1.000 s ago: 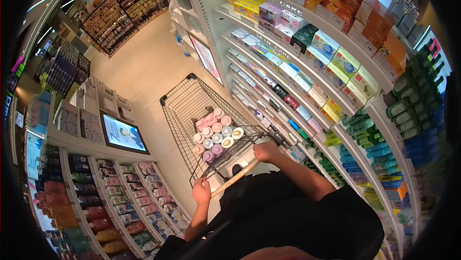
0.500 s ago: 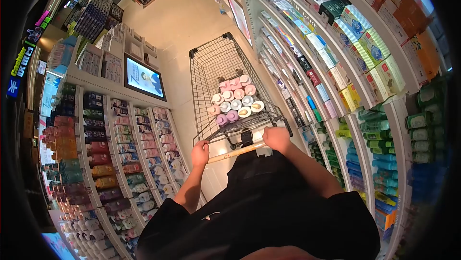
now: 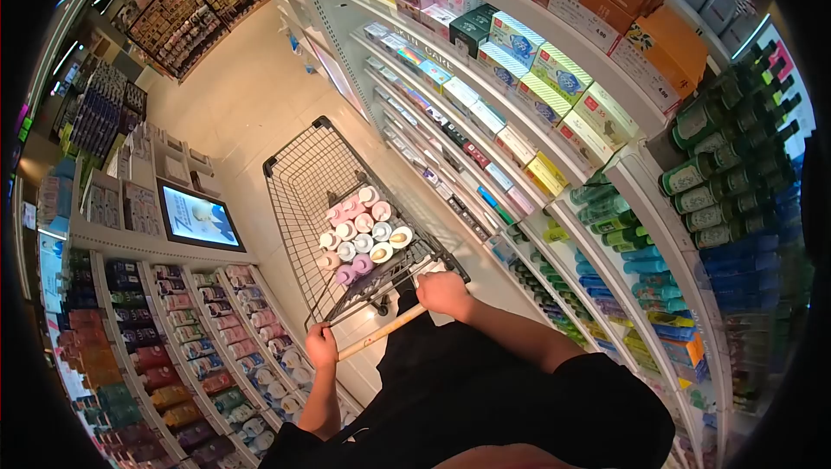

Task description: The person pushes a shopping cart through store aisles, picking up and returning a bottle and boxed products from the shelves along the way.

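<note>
My left hand point(image 3: 321, 345) is closed round the left end of the cart's light wooden handle point(image 3: 381, 334). Round the handle's right end my right hand point(image 3: 443, 293) is wrapped, its fingers closed. Beyond both hands stands the dark wire shopping cart point(image 3: 299, 201). Several pink, white and purple pump bottles point(image 3: 363, 225) stand grouped in the near part of its basket.
On the right runs a tall shelf point(image 3: 485, 88) of boxes and green bottles point(image 3: 703, 201). A lower shelf point(image 3: 130, 248) of bottles and pouches lines the left, with a lit screen point(image 3: 201, 216). Pale floor point(image 3: 260, 114) leads to a dark display rack point(image 3: 177, 23).
The view first swung so that the cart appeared further right and upright, then swung back with the cart tilted and further left. Both hands have stayed on the handle.
</note>
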### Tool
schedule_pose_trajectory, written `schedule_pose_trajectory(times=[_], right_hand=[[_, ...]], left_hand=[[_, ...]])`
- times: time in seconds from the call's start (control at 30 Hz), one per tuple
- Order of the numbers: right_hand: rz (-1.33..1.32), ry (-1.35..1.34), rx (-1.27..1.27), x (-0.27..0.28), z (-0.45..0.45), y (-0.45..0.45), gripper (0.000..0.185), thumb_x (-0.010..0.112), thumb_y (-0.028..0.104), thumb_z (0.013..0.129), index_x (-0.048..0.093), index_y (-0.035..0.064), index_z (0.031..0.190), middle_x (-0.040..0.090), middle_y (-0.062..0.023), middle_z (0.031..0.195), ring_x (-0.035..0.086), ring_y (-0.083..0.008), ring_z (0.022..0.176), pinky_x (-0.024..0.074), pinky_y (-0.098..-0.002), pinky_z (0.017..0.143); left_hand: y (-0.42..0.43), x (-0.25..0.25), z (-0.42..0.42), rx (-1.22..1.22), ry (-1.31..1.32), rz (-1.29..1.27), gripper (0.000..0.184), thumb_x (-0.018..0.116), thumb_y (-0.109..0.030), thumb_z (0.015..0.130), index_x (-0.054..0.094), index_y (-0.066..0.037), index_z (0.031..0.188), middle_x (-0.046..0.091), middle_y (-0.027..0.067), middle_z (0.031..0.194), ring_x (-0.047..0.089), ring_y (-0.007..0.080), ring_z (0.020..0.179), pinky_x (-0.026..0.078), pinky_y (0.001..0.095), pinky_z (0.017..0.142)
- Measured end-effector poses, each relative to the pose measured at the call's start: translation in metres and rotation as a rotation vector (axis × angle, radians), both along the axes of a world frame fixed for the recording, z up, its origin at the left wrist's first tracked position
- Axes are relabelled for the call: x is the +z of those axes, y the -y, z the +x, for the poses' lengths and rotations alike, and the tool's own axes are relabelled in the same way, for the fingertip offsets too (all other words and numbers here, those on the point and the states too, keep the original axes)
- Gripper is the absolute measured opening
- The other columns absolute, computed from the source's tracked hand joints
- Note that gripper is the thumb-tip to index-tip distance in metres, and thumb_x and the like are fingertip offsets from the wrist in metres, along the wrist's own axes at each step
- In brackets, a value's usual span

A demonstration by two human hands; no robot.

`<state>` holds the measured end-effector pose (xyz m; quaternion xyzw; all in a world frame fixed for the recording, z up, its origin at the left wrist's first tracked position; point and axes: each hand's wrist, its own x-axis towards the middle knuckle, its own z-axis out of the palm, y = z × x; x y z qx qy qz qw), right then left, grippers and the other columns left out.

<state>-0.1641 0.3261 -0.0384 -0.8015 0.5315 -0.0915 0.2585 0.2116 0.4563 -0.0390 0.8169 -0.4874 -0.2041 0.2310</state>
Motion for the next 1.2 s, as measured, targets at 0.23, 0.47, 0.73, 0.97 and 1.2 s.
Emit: schedule_pose_trajectory(times=[0.23,0.47,0.73,0.97,1.2], right_hand=[[-0.141,0.031,-0.056,-0.004,0.011,0.007,0.021,0.062,0.025,0.093,0.069,0.0084,0.081,0.072,-0.0143,0.070,0.073,-0.0354,0.064,0.0578,-0.0523,0.059],[0.147,-0.098,-0.056,0.017,0.038,0.038,0.025,0.062,0.029,0.094,0.074,0.0090,0.088,0.077,-0.0154,0.082,0.077,-0.0384,0.077,0.0609,-0.0557,0.070],[0.132,-0.097,-0.078,0.014,0.067,0.087,0.025,0.059,0.029,0.096,0.073,0.0092,0.090,0.077,-0.0133,0.088,0.076,-0.0380,0.084,0.0603,-0.0551,0.073],[-0.051,0.216,-0.114,0.012,0.073,0.096,0.018,0.062,0.007,0.091,0.074,0.0054,0.105,0.071,-0.0145,0.107,0.068,-0.0386,0.104,0.0564,-0.0503,0.090],[-0.243,0.227,-0.471,0.131,0.027,0.090,0.020,0.063,0.004,0.096,0.071,0.0020,0.115,0.066,-0.0173,0.116,0.067,-0.0417,0.110,0.0572,-0.0471,0.095]], left_hand=[[0.012,0.010,0.003,0.008,0.041,0.023,0.020,0.063,-0.011,0.098,0.080,-0.002,0.105,0.076,0.0203,0.099,0.074,0.0404,0.090,0.058,0.0455,0.083],[0.032,-0.003,0.036,-0.032,-0.028,-0.062,0.016,0.063,-0.007,0.096,0.077,-0.001,0.101,0.074,0.0210,0.101,0.073,0.0407,0.094,0.058,0.0461,0.084],[0.076,-0.012,0.071,-0.108,-0.129,-0.273,0.017,0.061,-0.004,0.099,0.074,-0.001,0.108,0.066,0.0154,0.098,0.065,0.0322,0.085,0.054,0.0401,0.078],[0.146,0.008,0.034,-0.359,-0.412,-0.183,0.012,0.065,-0.004,0.101,0.075,-0.004,0.109,0.067,0.0089,0.093,0.064,0.0189,0.074,0.051,0.0327,0.066],[0.225,0.029,-0.027,-0.846,-0.632,0.009,0.015,0.069,-0.012,0.103,0.076,-0.003,0.112,0.074,0.0126,0.093,0.072,0.0228,0.079,0.057,0.0364,0.073]])
